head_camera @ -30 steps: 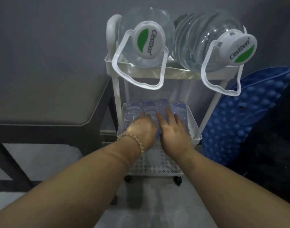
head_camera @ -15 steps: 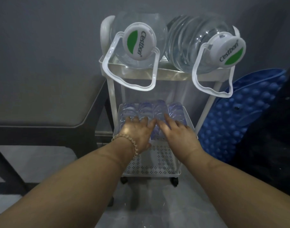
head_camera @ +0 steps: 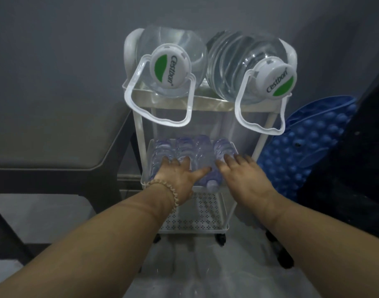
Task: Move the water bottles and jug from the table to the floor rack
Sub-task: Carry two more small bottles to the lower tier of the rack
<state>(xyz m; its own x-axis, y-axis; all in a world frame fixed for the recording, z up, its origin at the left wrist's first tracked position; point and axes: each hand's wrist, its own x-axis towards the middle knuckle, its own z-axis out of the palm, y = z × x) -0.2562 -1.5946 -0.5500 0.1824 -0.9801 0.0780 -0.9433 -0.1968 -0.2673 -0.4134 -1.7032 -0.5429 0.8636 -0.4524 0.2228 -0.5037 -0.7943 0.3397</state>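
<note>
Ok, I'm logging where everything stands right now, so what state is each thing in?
left jug: lying on its side on the top shelf, capped, handle hanging down.
right jug: same shelf, on its side, capped.
small bottles: lying in a row on the middle shelf.
rack: bottom shelf bare where visible.
left hand: open, flat on the bottles.
right hand: open, fingers spread on the bottles.

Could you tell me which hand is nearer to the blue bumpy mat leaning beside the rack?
Right. The right hand is beside the mat; the left hand is farther left, on the bottles.
</note>
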